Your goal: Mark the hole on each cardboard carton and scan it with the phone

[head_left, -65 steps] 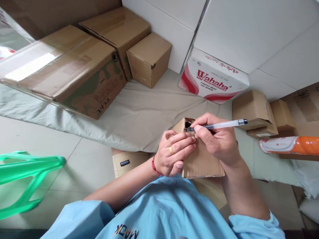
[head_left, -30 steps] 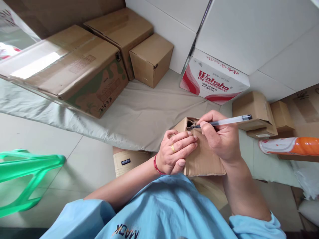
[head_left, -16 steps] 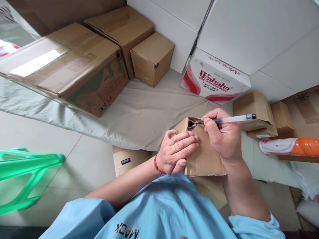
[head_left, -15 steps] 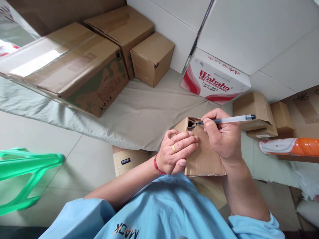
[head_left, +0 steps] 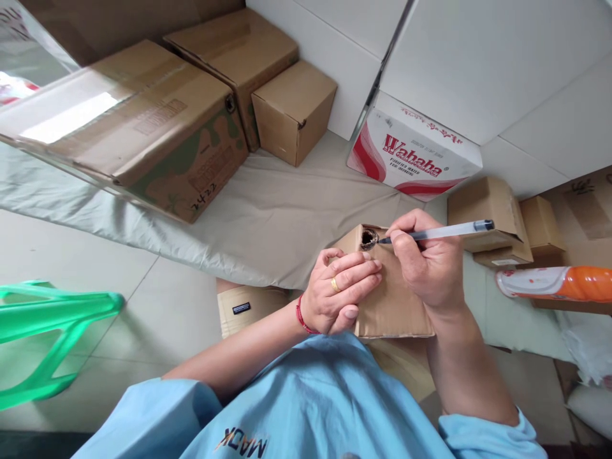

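A small cardboard box (head_left: 394, 306) sits in front of my body, with a round hole (head_left: 368, 239) at its top corner, ringed by dark pen marks. My left hand (head_left: 342, 290), with a gold ring and a red bracelet, lies across the box's left edge. Its fingers are stretched out on the cardboard, just below the hole. Between the thumb and fingers of my right hand (head_left: 425, 261) is a pen (head_left: 444, 230) with a clear barrel and black end. The pen's tip touches or nearly touches the right rim of the hole.
Large cardboard boxes (head_left: 129, 115) and a smaller box (head_left: 294, 108) stand on the cloth-covered surface (head_left: 287, 197). A Wahaha carton (head_left: 414, 150) leans by the wall. At right are more boxes (head_left: 482, 210) and an orange-and-white bottle (head_left: 554, 282). A green stool (head_left: 62, 312) stands left.
The pen tip has shifted very slightly along the hole's right rim, and the dark line there looks heavier. My left hand and the box stay in place.
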Available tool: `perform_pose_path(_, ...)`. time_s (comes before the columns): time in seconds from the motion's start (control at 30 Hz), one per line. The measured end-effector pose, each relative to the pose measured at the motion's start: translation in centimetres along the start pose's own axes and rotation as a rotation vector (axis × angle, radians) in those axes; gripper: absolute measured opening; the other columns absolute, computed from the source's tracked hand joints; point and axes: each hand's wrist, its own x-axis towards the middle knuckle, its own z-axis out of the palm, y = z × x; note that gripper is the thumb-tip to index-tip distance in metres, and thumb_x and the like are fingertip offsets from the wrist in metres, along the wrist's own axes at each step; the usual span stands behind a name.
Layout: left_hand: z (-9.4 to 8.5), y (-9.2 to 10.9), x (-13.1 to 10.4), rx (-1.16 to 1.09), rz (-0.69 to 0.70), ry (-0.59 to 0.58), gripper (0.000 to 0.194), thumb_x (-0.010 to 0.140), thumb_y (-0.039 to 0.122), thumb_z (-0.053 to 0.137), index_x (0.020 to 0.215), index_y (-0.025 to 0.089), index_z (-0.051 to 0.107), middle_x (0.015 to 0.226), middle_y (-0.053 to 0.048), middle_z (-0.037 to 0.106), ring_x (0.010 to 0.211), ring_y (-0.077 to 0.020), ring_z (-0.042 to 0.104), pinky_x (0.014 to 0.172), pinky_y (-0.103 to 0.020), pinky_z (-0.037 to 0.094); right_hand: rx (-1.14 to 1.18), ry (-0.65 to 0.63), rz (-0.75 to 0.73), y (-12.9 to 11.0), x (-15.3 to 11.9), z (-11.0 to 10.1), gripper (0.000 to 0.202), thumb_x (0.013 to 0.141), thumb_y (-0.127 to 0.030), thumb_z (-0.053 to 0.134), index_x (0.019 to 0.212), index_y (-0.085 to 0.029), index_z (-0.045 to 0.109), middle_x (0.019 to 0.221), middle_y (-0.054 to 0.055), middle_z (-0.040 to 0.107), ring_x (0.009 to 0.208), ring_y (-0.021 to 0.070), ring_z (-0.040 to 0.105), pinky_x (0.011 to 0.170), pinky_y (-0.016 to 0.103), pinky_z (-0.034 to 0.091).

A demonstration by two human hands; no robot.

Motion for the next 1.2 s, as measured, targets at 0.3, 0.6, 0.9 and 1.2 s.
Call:
perform_pose_path(0.3, 0.0, -0.04, 0.11, 0.006, 0.006, 0.0, 0.058, 0.117, 0.04, 0.025, 0.156, 0.016, 0.06, 0.124, -0.012, 0.084, 0.122, -0.0277, 0.073, 0.104, -0.046, 0.047, -0.04, -0.002, -0.003, 0.1, 0.07, 0.1, 0.019, 0.099, -0.019, 0.06, 0.081, -0.021, 0.063, 0.065, -0.005, 0.054, 0.056, 0.0092, 0.046, 0.055, 0.025, 0.037)
perform_pose_path(0.6, 0.09, -0.04, 0.11, 0.011, 0.006, 0.005, 0.059, 0.116, 0.041, 0.024, 0.158, 0.017, 0.058, 0.123, -0.011, 0.085, 0.12, -0.0277, 0.074, 0.105, -0.046, 0.046, -0.079, 0.019, 0.022, -0.12, 0.07, 0.09, 0.019, 0.098, -0.02, 0.06, 0.078, -0.023, 0.062, 0.066, -0.003, 0.058, 0.058, 0.0113, 0.049, 0.056, 0.026, 0.039)
perform_pose_path(0.9, 0.16, 0.04, 0.1, 0.003, 0.005, 0.022, 0.056, 0.117, 0.041, 0.025, 0.141, 0.015, 0.068, 0.12, -0.013, 0.085, 0.12, -0.0278, 0.075, 0.104, -0.046, 0.046, -0.071, 0.02, 0.017, 0.09, -0.04, 0.1, 0.019, 0.098, -0.019, 0.06, 0.08, -0.022, 0.063, 0.068, -0.003, 0.058, 0.059, 0.0109, 0.049, 0.057, 0.026, 0.039)
perform_pose_path(1.2, 0.13, 0.11, 0.05, -0.006, 0.0, 0.015, 0.057, 0.117, 0.041, 0.025, 0.143, 0.015, 0.068, 0.123, -0.013, 0.085, 0.121, -0.0281, 0.075, 0.105, -0.046, 0.046, -0.063, 0.003, 0.024, -0.01, 0.03, 0.13, 0.019, 0.098, -0.02, 0.06, 0.08, -0.022, 0.062, 0.066, -0.003, 0.057, 0.058, 0.0111, 0.048, 0.056, 0.026, 0.038)
